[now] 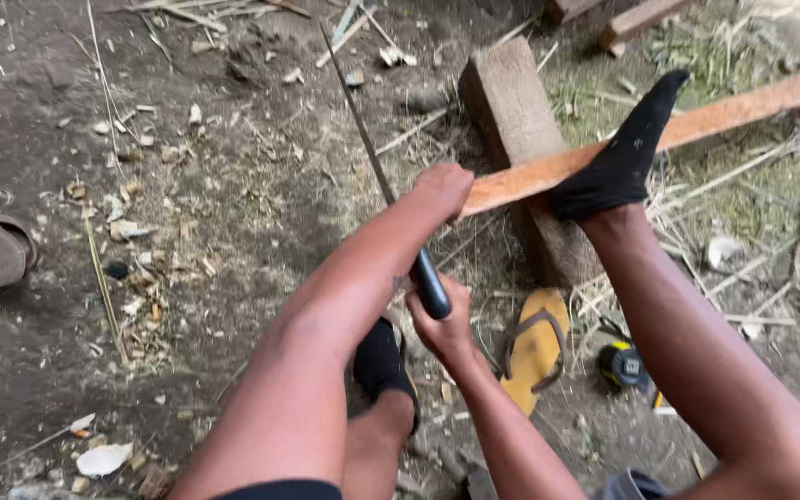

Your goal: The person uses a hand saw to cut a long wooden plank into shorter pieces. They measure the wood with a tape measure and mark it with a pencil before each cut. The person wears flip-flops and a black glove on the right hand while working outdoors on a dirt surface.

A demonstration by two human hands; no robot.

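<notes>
The plank (659, 130) lies across a wood block (511, 111), pinned by a socked foot (618, 162). The left hand (442, 190) clamps the plank's near end. The right hand (442, 324), below that end, is closed on a saw handle (431, 285); the blade (358, 111) runs up beside the plank. Judged: cutting step under way. Next stroke calls for a steady plank and a straight blade. A sandal (536, 347) and tape measure (622, 364) lie below the block.

The plank (659, 134) lies across the block (516, 120), under the foot (618, 162).
</notes>
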